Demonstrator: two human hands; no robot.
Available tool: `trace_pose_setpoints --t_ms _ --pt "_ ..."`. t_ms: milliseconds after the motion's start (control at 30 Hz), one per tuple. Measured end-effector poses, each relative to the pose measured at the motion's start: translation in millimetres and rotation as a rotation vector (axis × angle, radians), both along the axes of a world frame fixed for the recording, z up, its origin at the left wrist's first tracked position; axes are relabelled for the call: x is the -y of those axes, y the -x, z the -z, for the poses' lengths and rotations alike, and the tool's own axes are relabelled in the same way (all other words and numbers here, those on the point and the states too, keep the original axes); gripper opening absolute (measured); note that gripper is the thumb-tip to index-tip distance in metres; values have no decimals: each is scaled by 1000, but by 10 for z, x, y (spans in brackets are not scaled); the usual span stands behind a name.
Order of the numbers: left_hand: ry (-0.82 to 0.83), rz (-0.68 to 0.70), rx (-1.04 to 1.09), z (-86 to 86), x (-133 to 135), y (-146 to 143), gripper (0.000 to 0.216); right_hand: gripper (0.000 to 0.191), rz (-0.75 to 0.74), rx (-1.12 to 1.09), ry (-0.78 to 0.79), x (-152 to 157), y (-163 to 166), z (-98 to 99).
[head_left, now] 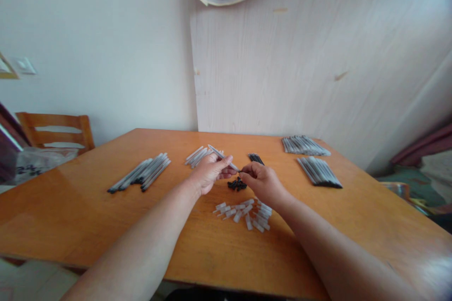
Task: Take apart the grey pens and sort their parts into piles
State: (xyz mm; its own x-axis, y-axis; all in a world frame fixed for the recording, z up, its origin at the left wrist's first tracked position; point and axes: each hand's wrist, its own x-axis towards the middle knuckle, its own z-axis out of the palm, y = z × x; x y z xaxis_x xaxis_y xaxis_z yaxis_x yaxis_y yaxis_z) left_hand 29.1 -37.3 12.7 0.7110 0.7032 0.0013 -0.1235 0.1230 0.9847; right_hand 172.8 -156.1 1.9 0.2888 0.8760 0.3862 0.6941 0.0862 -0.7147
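Note:
My left hand (212, 171) is closed around a clear pen barrel (219, 154) that slants up to the left above the table. My right hand (263, 179) pinches a small black piece against the barrel's near end; the piece is too small to name. Right below both hands lies a little heap of black pen tips (237, 184). Several clear pen caps (247, 212) are scattered under my right wrist.
On the orange wooden table (88, 225) lie bundles of pens: one left (141, 175), one behind my left hand (197, 155), two at the right (319, 170) (304, 146), plus black refills (254, 158). A wooden chair (54, 131) stands at the far left.

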Motion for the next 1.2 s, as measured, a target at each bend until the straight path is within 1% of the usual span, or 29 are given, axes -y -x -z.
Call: trace_pose_setpoints --t_ms 167,367,467,633,700,900,1033,1200 --pt "10 9 -8 0 12 -8 31 13 55 65 -1 0 3 7" --pt "26 -1 -12 5 31 -11 33 12 85 126 -10 -3 4 9" --pt "33 46 16 -6 41 2 33 11 86 122 0 -1 4 -6" --pt "81 171 105 -24 51 26 31 12 106 87 7 11 -22 -14" --pt "86 186 104 -9 44 23 28 12 108 85 3 12 -28 -11" --pt "89 93 47 45 -12 -1 23 10 88 122 -5 11 -17 0" --pt "108 26 49 17 -27 5 22 12 76 155 14 0 -57 34" --pt "134 -21 65 -18 -9 10 18 17 93 153 59 -40 -167 83"
